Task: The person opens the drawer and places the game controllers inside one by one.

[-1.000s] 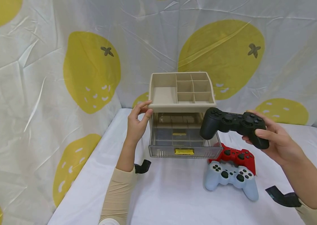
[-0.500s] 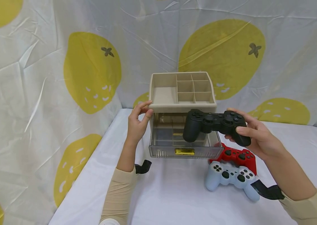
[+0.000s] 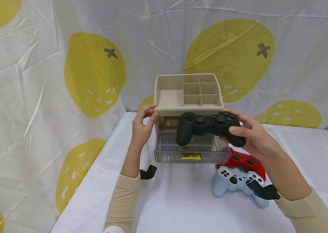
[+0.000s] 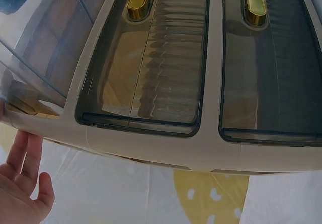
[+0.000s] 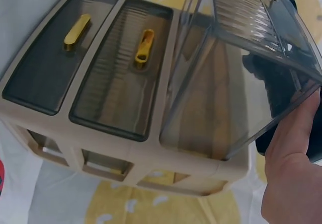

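Note:
A beige drawer organizer (image 3: 188, 111) stands against the back, its clear top drawer (image 3: 164, 157) pulled out by a gold handle side facing front. My right hand (image 3: 254, 137) grips a black game controller (image 3: 207, 124) by its right end, level and over the open drawer. In the right wrist view the controller shows dark behind the drawer's clear wall, near my right hand (image 5: 289, 178). My left hand (image 3: 142, 129) touches the organizer's upper left corner. The left wrist view has the fingers of that hand (image 4: 22, 183) nearly straight against the side, thumb apart.
A red controller (image 3: 246, 161) and a light blue controller (image 3: 232, 181) lie close together on the white cloth (image 3: 175, 200), right of the drawer's front and partly below my right forearm. Small open compartments (image 3: 201, 90) top the organizer. A lemon-print curtain (image 3: 152, 38) hangs behind.
My right hand has carried the black controller leftward, from the drawer's right edge to over its middle. The left hand stays at the organizer's corner.

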### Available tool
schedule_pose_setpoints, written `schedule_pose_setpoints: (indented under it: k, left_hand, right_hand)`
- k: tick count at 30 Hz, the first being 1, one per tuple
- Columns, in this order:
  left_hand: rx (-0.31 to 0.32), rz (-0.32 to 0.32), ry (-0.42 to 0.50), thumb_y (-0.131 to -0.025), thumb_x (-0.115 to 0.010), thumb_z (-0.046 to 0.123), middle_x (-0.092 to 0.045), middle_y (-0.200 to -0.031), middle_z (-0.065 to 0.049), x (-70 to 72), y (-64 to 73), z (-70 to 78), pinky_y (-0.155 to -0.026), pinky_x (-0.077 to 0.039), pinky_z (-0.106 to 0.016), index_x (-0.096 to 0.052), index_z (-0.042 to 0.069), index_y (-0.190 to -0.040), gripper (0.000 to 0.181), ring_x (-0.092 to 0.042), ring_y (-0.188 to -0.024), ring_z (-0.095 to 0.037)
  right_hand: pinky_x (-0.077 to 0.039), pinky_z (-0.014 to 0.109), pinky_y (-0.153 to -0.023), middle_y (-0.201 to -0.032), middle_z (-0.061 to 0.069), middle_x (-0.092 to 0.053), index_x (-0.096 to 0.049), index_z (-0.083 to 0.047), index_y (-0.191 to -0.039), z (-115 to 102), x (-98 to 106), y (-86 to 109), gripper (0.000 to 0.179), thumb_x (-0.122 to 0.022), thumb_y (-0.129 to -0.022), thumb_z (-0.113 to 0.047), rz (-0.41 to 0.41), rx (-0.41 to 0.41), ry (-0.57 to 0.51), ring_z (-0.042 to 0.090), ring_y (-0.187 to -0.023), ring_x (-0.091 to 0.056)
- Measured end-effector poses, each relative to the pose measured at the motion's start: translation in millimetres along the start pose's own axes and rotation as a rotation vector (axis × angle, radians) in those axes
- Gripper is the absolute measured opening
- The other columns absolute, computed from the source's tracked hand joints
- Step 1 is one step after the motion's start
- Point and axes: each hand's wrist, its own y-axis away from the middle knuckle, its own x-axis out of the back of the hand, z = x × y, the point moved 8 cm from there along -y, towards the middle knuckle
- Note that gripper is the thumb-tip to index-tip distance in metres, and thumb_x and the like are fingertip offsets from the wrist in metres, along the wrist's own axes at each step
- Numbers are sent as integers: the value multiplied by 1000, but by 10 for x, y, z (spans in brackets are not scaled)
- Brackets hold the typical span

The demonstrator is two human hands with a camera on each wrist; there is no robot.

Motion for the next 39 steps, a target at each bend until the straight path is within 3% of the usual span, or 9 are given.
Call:
schedule_pose_setpoints:
  k: [9, 14, 22, 29, 33, 39]
  left_hand:
    - [-3, -6, 5, -86, -61, -4, -58, -92, -19, -3, -3, -8, -78, -46, -37, -58, -5, -113, 28, -58, -87, -30]
    - [-5, -1, 3, -85, -61, -3, -59, -92, -19, 3, -7, -15, -78, -46, -34, -59, -5, -113, 28, -58, -86, -29]
    - [-5, -7, 0, -86, -61, -2, -58, -94, -19, 1, -2, -28, -78, -46, -41, -59, -4, -114, 28, -58, -87, -30]
    - [-2, -3, -5, -86, -61, -3, -58, -91, -19, -8, -2, -17, -79, -46, -34, -59, -4, -113, 28, -58, -87, -29]
    - [3, -7, 2, -86, -61, -3, -58, -92, -19, -8, -4, -19, -79, -46, -37, -59, -4, -114, 28, -57, -87, -30]
    - [-12, -4, 9, -87, -62, 4, -60, -94, -6, -10, 8, -253, -79, -46, -33, -61, 7, -116, 29, -58, -88, -20]
  right_hand:
    - [-52, 29, -76, -119, 11, -56, -33, -10, -140, 3, -144, -71, 50, -46, -93, 1, 57, -91, 26, 24, -92, -63]
    - [-52, 30, -77, -114, 12, -58, -31, -8, -141, -17, -214, -116, 55, -51, -91, 4, 86, -112, 71, 27, -87, -66]
    - [-53, 27, -70, -104, 11, -62, -36, -8, -138, -31, -308, -171, 57, -60, -87, 2, 143, -141, 228, 24, -82, -66]
    - [-52, 30, -66, -96, 16, -63, -37, -9, -138, 6, -374, -211, 62, -66, -84, -5, 159, -205, 371, 25, -82, -66]
    - [-51, 31, -66, -96, 17, -64, -34, -9, -140, 35, -382, -237, 67, -68, -83, -8, 165, -245, 417, 25, -82, -66]
    - [-51, 33, -69, -95, 20, -64, -32, -10, -141, 49, -411, -264, 70, -70, -83, -12, 150, -286, 471, 27, -81, -66]
